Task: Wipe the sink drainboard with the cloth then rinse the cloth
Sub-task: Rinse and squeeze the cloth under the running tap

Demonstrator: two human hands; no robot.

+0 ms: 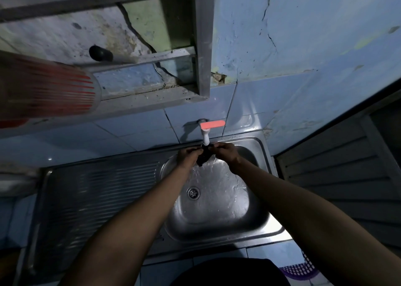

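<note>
A small dark cloth [202, 158] is bunched right under the white tap [205, 138] with the red handle [212, 124]. My left hand [188, 155] and my right hand [225, 153] both grip the cloth from either side, over the back of the steel sink basin [217, 216]. The basin floor is wet and shiny around the drain [193, 193]. The ribbed steel drainboard [95, 196] lies to the left of the basin with nothing on it.
A metal shelf frame [201, 47] hangs on the cracked blue wall above the tap. A red-and-white striped container [50, 90] juts in at the left. A slatted panel [338, 177] stands at the right, and a purple basket [301, 268] sits low right.
</note>
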